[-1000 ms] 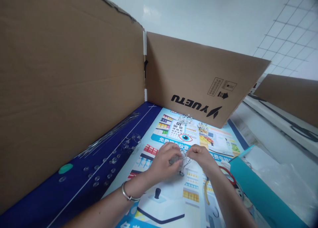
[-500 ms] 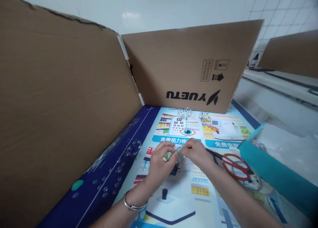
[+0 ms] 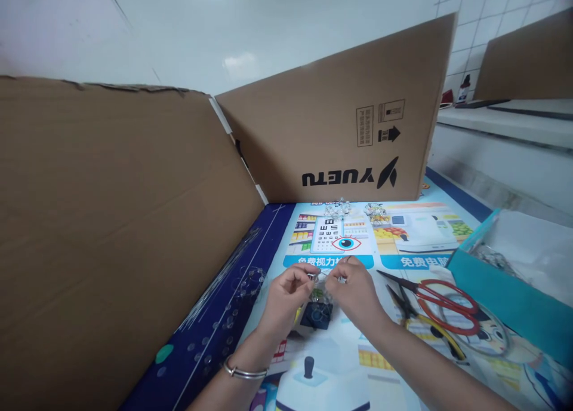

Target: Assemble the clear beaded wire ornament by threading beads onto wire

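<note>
My left hand (image 3: pixel 289 297), with a silver bangle (image 3: pixel 245 372) on its wrist, pinches a small clear and silvery piece between thumb and fingertips. Close beside it on the right, my right hand (image 3: pixel 356 288) is closed on what looks like a thin wire running between the two hands. A tangle of wire and clear beads (image 3: pixel 319 294) hangs or lies just under the fingertips, partly hidden. Below it is a small dark square (image 3: pixel 317 315) on the printed sheet.
Red-handled scissors (image 3: pixel 447 303) and yellow-handled pliers (image 3: pixel 432 327) lie right of my hands, beside a teal box (image 3: pixel 501 303). Beaded wire clusters (image 3: pixel 338 209) sit near the cardboard panel (image 3: pixel 331 136). Loose clear beads (image 3: pixel 208 342) lie at left.
The view has shifted, uncovering the pliers and more of the dark square. My fingertips have moved slightly apart, and my right hand keeps its pinch.
</note>
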Motion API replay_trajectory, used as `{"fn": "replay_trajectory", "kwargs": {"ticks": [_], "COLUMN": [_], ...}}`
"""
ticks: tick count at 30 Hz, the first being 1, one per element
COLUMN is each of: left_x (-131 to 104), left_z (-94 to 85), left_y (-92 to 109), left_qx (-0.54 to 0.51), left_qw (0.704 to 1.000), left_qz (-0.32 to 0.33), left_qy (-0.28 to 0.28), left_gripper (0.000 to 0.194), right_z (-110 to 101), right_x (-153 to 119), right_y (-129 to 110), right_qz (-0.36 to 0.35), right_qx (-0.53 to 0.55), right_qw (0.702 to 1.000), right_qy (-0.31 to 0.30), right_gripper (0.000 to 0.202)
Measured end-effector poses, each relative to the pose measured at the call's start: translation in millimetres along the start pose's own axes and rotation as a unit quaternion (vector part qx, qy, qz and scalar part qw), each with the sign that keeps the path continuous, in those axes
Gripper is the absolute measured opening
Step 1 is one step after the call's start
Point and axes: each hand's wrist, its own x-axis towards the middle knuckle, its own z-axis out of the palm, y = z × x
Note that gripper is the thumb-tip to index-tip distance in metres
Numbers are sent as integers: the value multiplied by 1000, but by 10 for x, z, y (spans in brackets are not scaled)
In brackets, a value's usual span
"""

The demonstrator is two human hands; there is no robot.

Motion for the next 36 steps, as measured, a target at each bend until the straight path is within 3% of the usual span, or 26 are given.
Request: {"fn": "replay_trajectory", "kwargs": {"ticks": [5, 15, 21, 36], "left_x": [23, 48, 67, 57], "left_z": [-17, -25, -31, -48], "left_y": [-14, -9, 40, 38], "left_qx": [-36, -61, -38, -95], "left_qw": [999, 998, 999, 995], "left_qz": [-7, -28, -37, -29], "left_qy": [3, 20, 7, -18], "left_gripper": [12, 11, 10, 14], "right_z": [-7, -24, -17, -5], "right_x": [-31, -25, -37, -127], "right_y": [-30, -15, -12, -124], "right_qz": [-20, -13, -14, -40], "right_qx": [-11, -32, -33, -27], "right_qw": [999, 999, 999, 998], "right_qy": [31, 27, 27, 43], "right_gripper": [13, 15, 15, 13]}}
